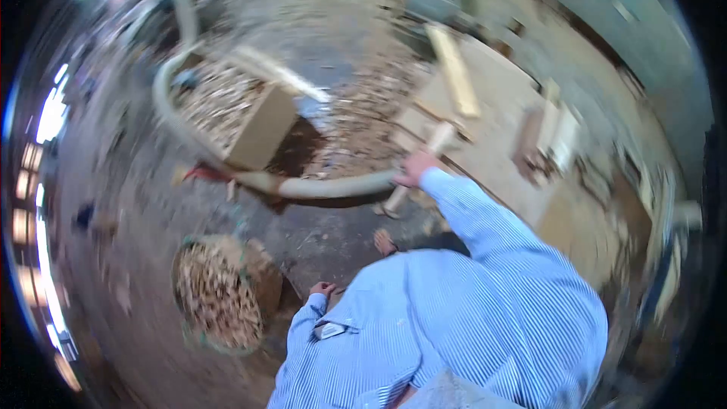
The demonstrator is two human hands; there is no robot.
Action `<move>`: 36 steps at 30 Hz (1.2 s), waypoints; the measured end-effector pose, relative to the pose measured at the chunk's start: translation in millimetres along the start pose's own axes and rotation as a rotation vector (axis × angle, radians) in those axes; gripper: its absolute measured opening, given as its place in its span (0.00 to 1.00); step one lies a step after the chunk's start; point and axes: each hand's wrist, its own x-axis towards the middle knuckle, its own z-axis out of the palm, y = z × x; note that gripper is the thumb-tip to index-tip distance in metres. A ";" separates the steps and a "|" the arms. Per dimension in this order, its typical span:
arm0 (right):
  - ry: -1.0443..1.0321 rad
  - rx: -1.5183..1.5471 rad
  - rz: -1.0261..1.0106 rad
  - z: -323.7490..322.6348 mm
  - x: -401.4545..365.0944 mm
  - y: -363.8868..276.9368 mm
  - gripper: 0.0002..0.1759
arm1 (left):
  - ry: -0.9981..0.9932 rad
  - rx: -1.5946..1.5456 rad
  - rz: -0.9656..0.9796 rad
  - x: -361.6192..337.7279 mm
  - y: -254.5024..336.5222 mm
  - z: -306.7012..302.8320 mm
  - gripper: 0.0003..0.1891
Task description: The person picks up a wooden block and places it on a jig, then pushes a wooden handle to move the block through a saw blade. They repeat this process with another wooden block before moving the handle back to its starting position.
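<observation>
My right hand (416, 169) has its fingers closed round a pale wooden piece (441, 136), which shows above and below the hand. A thick pale hose (333, 186) runs up to the same hand from the left; whether the fingers touch it is blurred. Low in the middle, my left hand (323, 288) hangs beside my blue striped shirt with its fingers curled. Anything inside it is too small to make out. Left of that hand stands a sack (265, 280) filled with small wood offcuts (217, 299).
An open box (265, 127) of wood scraps stands at upper left, with scraps (371, 117) strewn beside it. A board-like surface (496, 98) at upper right carries a long plank (453, 72) and wood blocks (556, 132). The hose curves round the box.
</observation>
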 end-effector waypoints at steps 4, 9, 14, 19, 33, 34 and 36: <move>0.295 0.389 -0.079 -2.2 -25.9 17.2 0.40 | -0.054 -0.174 0.033 2.8 41.7 -14.7 0.23; 0.797 0.598 0.050 -1.6 -78.0 59.9 0.32 | -0.085 -0.148 0.054 -13.4 115.0 -31.7 0.19; 0.997 0.246 0.542 -7.9 -176.7 198.6 0.32 | -0.118 -0.166 0.094 -23.5 189.9 -39.7 0.18; 0.999 0.049 1.123 -11.4 -255.0 308.4 0.35 | -0.148 -0.212 0.149 -2.4 224.0 -30.7 0.17; 0.735 0.493 1.183 5.2 -285.9 293.2 0.39 | -0.222 -0.365 0.173 84.5 182.0 1.0 0.14; 0.738 0.487 1.181 9.7 -286.3 293.9 0.39 | -0.228 -0.331 0.183 72.6 194.5 1.1 0.14; 0.825 0.435 1.186 13.9 -286.0 293.3 0.31 | -0.236 -0.268 0.197 64.4 199.0 3.6 0.15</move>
